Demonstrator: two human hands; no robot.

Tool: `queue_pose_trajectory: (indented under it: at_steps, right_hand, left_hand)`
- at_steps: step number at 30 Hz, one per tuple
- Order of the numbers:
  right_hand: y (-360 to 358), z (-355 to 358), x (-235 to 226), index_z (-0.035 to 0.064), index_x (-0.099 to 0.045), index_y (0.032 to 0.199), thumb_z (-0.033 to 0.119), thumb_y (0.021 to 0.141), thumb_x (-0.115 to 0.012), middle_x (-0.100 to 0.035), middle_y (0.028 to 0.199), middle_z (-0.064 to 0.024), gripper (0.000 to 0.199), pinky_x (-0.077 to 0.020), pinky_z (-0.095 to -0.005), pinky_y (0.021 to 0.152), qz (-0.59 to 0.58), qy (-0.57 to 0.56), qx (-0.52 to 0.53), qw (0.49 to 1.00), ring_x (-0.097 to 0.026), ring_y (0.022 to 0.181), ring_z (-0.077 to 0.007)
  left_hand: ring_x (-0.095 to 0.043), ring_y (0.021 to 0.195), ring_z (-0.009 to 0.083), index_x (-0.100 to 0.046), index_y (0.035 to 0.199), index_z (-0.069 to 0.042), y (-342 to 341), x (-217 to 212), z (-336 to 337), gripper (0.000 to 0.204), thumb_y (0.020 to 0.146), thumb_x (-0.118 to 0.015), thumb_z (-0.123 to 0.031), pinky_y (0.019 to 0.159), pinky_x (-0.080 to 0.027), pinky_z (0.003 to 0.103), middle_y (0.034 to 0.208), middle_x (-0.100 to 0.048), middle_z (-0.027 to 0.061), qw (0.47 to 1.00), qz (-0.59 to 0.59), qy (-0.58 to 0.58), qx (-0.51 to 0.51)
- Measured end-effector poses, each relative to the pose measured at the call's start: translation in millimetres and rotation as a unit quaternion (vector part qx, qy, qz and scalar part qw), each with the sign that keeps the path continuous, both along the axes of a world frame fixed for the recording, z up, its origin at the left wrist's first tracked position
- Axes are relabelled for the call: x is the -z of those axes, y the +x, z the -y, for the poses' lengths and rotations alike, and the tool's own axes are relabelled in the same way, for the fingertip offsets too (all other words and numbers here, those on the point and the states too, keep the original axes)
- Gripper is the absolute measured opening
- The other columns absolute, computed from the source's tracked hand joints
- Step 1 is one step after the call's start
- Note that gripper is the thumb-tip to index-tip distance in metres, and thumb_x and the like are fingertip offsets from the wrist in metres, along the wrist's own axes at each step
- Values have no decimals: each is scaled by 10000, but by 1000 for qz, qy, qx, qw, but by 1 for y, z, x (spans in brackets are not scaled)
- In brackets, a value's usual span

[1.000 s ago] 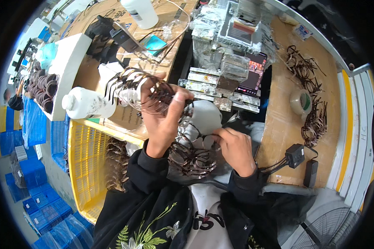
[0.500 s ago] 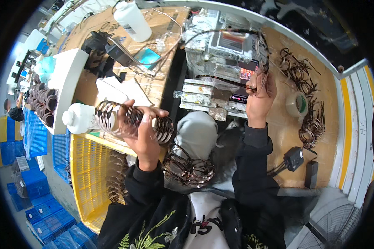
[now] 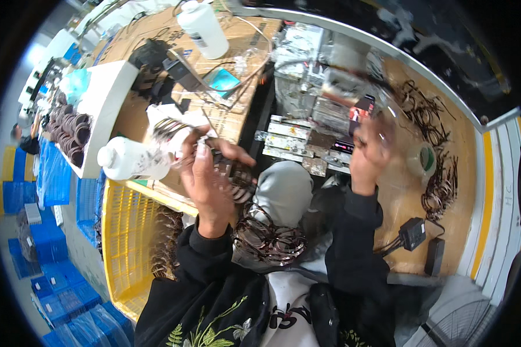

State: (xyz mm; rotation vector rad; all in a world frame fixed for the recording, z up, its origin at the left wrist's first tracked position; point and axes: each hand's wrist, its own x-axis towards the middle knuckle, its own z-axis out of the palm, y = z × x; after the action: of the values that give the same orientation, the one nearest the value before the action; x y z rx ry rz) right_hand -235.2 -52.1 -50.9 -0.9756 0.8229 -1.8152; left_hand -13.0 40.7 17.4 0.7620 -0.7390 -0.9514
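My left hand (image 3: 205, 176) is wrapped around a nested stack of glossy dark-brown, thin-rimmed plastic eyeglass frames (image 3: 239, 180), held above and to the right of the yellow slatted plastic basket (image 3: 124, 254). My right hand (image 3: 373, 150), far to the right of that basket, seems pinched on a single dark, slender-armed eyeglass frame (image 3: 379, 81); both are blurred, so I can't tell exactly where my fingers meet it.

I judge each one light and springy, smooth enough to slide in the stack, with thin arms likeliest to bend or snap. I'd take one by its bridge or rim and keep the stack under an even, gentle squeeze.

Further out, a loose heap of the same brown frames (image 3: 275, 246) lies right of the basket, and a white plastic bottle (image 3: 130, 159) sits just beyond its far rim.

Half a second ago the single frame showed sharply, one arm pointing left; now it is a smear. My stack also tilts more steeply, its right end lower.
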Motion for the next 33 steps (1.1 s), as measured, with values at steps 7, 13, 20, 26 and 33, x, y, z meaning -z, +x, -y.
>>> queue_pose_trajectory:
  at_steps: [7, 13, 20, 26, 33]
  right_hand:
    - [33, -81, -45, 4, -582, 897, 94, 895, -511, -510, 674, -28, 115, -374, -224, 492, -383, -125, 72, 912, -463, 542, -103]
    - [59, -101, -66, -29, -607, 1003, 13, 837, -598, -611, 791, -142, 171, -468, -296, 524, -402, -162, 73, 898, -586, 564, -240]
    - [13, -126, -77, 32, -633, 961, 246, 763, -719, -619, 899, -86, 303, -445, -293, 551, -578, 5, -222, 785, -562, 588, -195]
    - [17, -144, -57, 58, -640, 815, 109, 740, -687, -612, 755, -81, 102, -453, -348, 555, -622, 8, -209, 755, -598, 669, -283]
    - [-25, -133, -84, 24, -617, 850, 42, 813, -616, -558, 683, -74, 42, -418, -252, 526, -426, 29, -32, 904, -548, 587, -158]
  left_hand:
    - [-583, 679, 226, -434, 1178, 21, -29, -12, 2, 919, 779, -301, -796, 632, -494, 345, 762, -560, 117, 984, -95, -11, 150]
    - [-578, 848, 161, -301, 1266, 2, -39, -15, -9, 720, 703, -750, -22, 761, -477, 289, 920, -556, 87, 988, 100, -54, 105]
    - [-616, 838, 208, -334, 1226, 14, -2, -7, -8, 479, 817, -579, 58, 800, -485, 324, 886, -584, 97, 997, 61, -53, -12]
    - [-605, 769, 201, -393, 1165, 13, 7, 10, -8, 379, 822, -557, 21, 767, -472, 310, 844, -562, 83, 990, 115, 57, -54]
    - [-588, 749, 152, -453, 1056, -48, 9, 22, -2, 298, 818, -621, 12, 680, -453, 251, 844, -575, 56, 994, 42, 39, -98]
